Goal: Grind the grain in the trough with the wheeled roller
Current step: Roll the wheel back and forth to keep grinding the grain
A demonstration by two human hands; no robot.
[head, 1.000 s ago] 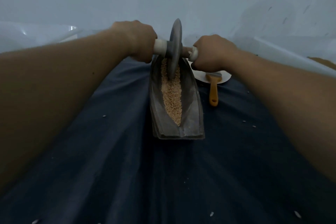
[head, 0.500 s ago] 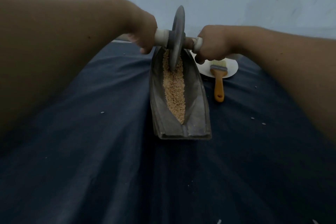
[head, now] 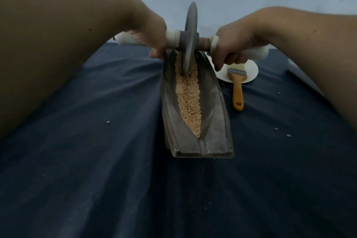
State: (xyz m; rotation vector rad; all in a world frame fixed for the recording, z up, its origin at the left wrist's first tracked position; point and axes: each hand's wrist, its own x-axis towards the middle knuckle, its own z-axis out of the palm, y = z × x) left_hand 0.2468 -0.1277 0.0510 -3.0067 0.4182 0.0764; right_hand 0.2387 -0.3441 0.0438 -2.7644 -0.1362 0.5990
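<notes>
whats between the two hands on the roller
In the head view, the roller's grey wheel stands on the axle between the left hand and right hand, its lower edge down in the grain in the trough.

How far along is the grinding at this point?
Done: grain lies in the trough, and the wheeled roller stands in it at the far end. In hand: left hand and right hand grip its handles. Left: nearly all; the grain looks mostly whole, not powder.
</notes>
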